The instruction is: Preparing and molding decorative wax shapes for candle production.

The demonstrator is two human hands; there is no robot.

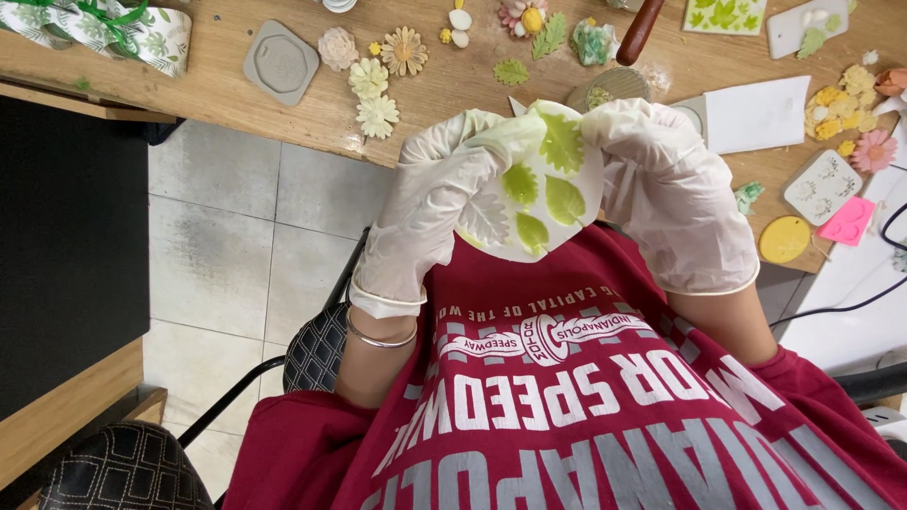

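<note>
You grip the white leaf mould (529, 189) with both gloved hands, left hand (430, 212) closed at its 9 o'clock edge, right hand (675, 194) at 3 o'clock.

One white mould (543, 179) is held between two gloved hands, the left hand (430, 203) and the right hand (675, 194). Four green leaf shapes (564, 198) are counted in the mould, and one unfilled leaf cavity (484, 217) is seen by the left fingers. One bangle (378, 338) is worn below the left glove. Beyond the grip, on the table (208, 90), one grey mould (281, 62) is seen far to the left, and three pale flowers (368, 80) and one yellow daisy (404, 50) are counted above the left hand. Right of the grip, one yellow disc (784, 239), one pink mould (847, 221) and one pink flower (873, 150) are counted. The cluster of yellow flowers (839, 102) cannot be counted exactly.
</note>
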